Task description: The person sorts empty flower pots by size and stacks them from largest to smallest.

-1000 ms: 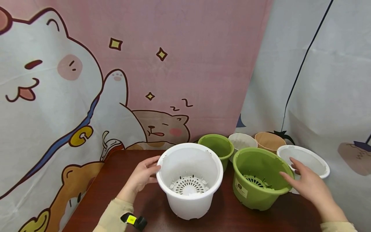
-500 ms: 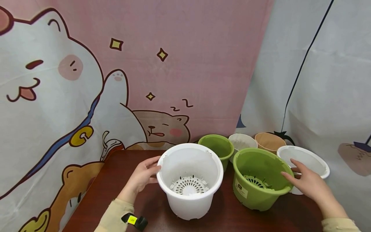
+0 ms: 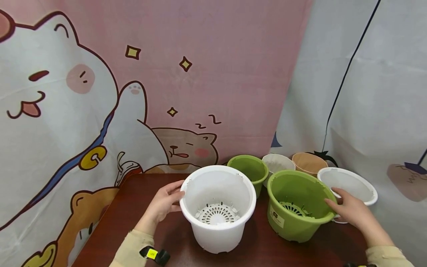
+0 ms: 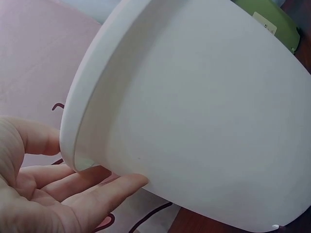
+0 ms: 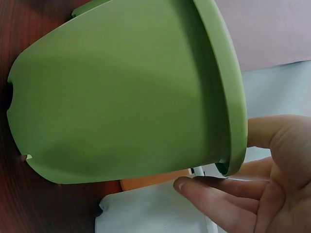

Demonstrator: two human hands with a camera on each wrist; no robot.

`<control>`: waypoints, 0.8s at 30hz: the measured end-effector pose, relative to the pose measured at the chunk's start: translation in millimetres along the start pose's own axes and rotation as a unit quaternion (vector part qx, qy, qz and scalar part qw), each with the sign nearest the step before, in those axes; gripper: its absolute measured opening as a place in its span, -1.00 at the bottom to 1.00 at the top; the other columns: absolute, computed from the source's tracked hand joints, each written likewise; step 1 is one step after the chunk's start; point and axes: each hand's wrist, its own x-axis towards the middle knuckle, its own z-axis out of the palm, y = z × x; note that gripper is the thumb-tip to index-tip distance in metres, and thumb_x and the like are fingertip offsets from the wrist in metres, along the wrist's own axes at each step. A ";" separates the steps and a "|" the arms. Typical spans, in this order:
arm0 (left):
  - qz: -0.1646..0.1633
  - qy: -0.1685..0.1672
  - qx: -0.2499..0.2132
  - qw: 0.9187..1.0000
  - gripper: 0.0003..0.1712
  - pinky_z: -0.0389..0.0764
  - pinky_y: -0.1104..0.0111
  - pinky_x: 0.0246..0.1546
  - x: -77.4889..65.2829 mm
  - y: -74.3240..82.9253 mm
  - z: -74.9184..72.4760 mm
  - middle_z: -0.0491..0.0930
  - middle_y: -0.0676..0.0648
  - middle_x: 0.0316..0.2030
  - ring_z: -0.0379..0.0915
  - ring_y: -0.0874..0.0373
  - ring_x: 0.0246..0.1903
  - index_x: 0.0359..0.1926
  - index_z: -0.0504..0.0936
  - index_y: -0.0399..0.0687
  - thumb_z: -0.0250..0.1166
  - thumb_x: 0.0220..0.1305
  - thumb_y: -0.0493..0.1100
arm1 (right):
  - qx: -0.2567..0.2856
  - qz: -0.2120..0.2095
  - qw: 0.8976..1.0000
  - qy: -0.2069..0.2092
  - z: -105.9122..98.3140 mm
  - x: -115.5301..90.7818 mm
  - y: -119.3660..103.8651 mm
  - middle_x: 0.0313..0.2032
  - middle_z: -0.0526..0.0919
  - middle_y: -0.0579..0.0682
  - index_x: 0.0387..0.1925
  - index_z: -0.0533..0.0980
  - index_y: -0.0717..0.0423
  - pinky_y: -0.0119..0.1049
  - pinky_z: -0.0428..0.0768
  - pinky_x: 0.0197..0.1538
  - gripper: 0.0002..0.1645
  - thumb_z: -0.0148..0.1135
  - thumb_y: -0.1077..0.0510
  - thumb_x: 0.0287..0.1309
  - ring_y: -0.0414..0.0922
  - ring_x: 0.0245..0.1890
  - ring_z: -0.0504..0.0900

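Observation:
A white plastic flowerpot [image 3: 218,237] with a slotted base stands on the table in the head view. My left hand [image 3: 164,203] holds its left rim, thumb over the edge and fingers below against the outer wall [image 4: 209,107]. To its right stands a green flowerpot [image 3: 297,230] with a pale label [image 3: 277,219], also slotted inside. My right hand [image 3: 353,212] grips this pot's right rim. In the right wrist view, the thumb reaches behind the green rim [image 5: 227,87] and the other fingers lie beneath it.
Behind these pots are a second green pot [image 3: 261,181], a small whitish pot [image 3: 279,163] and an orange pot [image 3: 310,162]. A wide white pot [image 3: 350,181] stands just behind my right hand. The dark red table [image 3: 141,189] meets a printed cloth backdrop [image 3: 213,74].
My right hand has shifted slightly left and come onto the green pot's right rim. The left hand and the white pot have stayed in place.

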 end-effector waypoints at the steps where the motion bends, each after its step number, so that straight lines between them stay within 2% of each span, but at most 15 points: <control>1: 0.000 0.001 -0.001 1.000 -0.46 0.70 0.02 -0.22 -0.2 -0.4 -0.1 0.53 -0.34 0.15 0.60 -0.19 -0.08 0.34 0.42 -0.25 0.25 0.38 -0.25 | 0.002 -0.001 1.000 -0.003 0.2 0.7 0.6 -0.07 0.47 0.67 0.28 -0.01 0.71 -0.21 0.71 -0.41 -0.21 0.05 0.12 0.44 0.11 -0.37 0.72; 3: 0.000 0.001 -0.002 1.000 -0.46 0.70 0.02 -0.22 -0.7 -0.4 -0.1 0.54 -0.34 0.14 0.60 -0.20 -0.08 0.33 0.43 -0.25 0.25 0.37 -0.25 | -0.019 -0.006 1.000 0.004 0.3 1.6 1.6 -0.10 0.51 0.65 0.26 0.05 0.70 -0.15 0.71 -0.36 -0.24 0.08 0.12 0.42 0.15 -0.33 0.72; 6: 0.003 0.000 -0.004 1.000 -0.46 0.69 0.02 -0.22 -0.4 -1.2 -0.3 0.53 -0.35 0.14 0.60 -0.20 -0.07 0.34 0.43 -0.25 0.25 0.37 -0.25 | -0.015 -0.011 1.000 0.006 1.1 2.4 3.2 -0.11 0.51 0.64 0.25 0.07 0.69 -0.12 0.71 -0.36 -0.28 0.08 0.16 0.40 0.18 -0.32 0.71; 11: 0.004 0.000 -0.001 1.000 -0.46 0.69 0.02 -0.21 1.0 -3.0 -0.4 0.54 -0.35 0.13 0.60 -0.20 -0.08 0.33 0.43 -0.25 0.24 0.37 -0.25 | 0.009 -0.009 1.000 0.001 2.2 2.0 3.3 -0.12 0.50 0.65 0.25 0.09 0.66 -0.22 0.70 -0.46 -0.35 0.05 0.23 0.39 0.07 -0.43 0.71; 16: 0.002 0.005 -0.003 1.000 -0.49 0.70 0.02 -0.22 1.7 -3.4 0.2 0.56 -0.33 0.12 0.60 -0.21 -0.07 0.32 0.45 -0.23 0.24 0.38 -0.26 | -0.024 -0.020 0.999 0.014 1.6 2.6 1.2 -0.22 0.60 0.52 0.20 0.20 0.61 -0.24 0.68 -0.48 -0.43 0.08 0.25 0.35 -0.04 -0.54 0.69; 24: 0.002 0.004 -0.005 1.000 -0.49 0.69 0.01 -0.22 1.0 -2.8 0.5 0.54 -0.33 0.13 0.58 -0.23 -0.05 0.32 0.45 -0.24 0.23 0.39 -0.26 | -0.005 -0.019 0.999 0.026 3.7 0.9 -1.8 -0.32 0.66 0.37 0.18 0.24 0.64 -0.26 0.67 -0.51 -0.46 0.05 0.29 0.32 -0.09 -0.60 0.67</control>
